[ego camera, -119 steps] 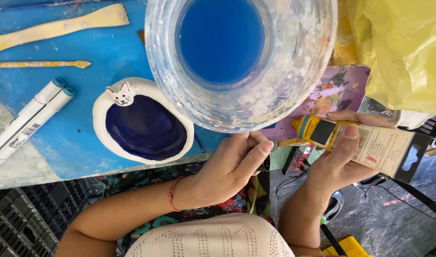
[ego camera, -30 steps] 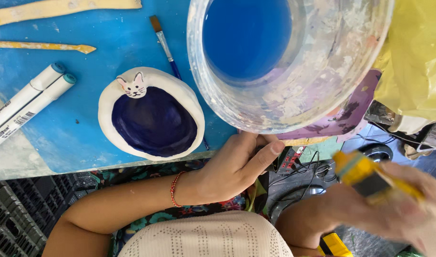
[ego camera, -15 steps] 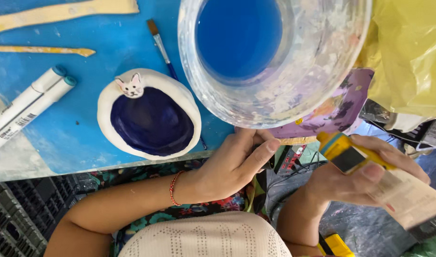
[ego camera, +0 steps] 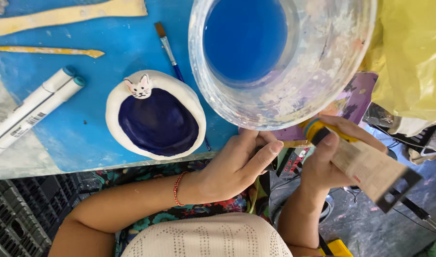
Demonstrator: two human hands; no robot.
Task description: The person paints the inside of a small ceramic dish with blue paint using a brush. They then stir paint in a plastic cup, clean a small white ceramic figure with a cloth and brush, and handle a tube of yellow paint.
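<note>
My left hand (ego camera: 237,166) rests just below the table edge, under a large clear plastic cup (ego camera: 294,102) smeared with paint. Its fingers are curled, thumb against the forefinger, and I cannot see anything inside them. My right hand (ego camera: 330,164) grips a yellow paint tube (ego camera: 318,129) with a beige card label that sticks out to the lower right, blurred. The tube's cap end touches the cup's lower rim. Left of the cup stands a white oval clay dish (ego camera: 156,121), painted dark blue inside, with a small cat face on its rim.
A thin paintbrush (ego camera: 166,45) lies between dish and cup on the blue table (ego camera: 108,52). Two white markers (ego camera: 34,112) and two wooden modelling tools (ego camera: 70,14) lie at the left. A yellow plastic bag (ego camera: 413,57) fills the right. A black crate (ego camera: 18,214) sits below.
My right hand has brought the yellow tube up from the lower right to the cup's rim. My left hand has stayed in place. The view has shifted slightly.
</note>
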